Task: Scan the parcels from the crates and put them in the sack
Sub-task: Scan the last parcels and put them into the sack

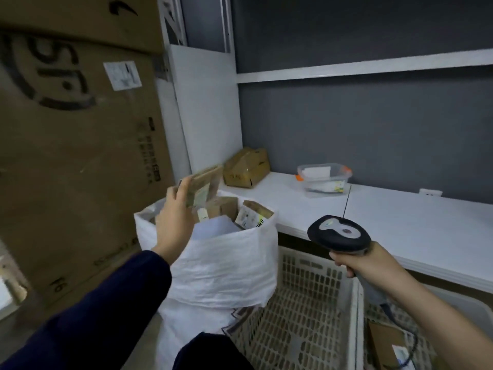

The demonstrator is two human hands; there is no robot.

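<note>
My left hand (174,214) grips a small brown cardboard parcel (206,184) and holds it just above the open mouth of the white woven sack (221,265). Several brown parcels with white labels (253,216) stick up inside the sack. My right hand (357,263) holds a black barcode scanner (338,233) by its handle, to the right of the sack, above a cream plastic crate (301,311). A second crate (453,311) at the lower right holds a brown parcel (386,343) with a label.
Big cardboard boxes (74,145) are stacked at the left, close to the sack. A white counter (400,217) runs behind the crates, carrying a brown box (246,168) and a clear plastic tub (324,180). A white shelf (362,66) crosses the grey wall above.
</note>
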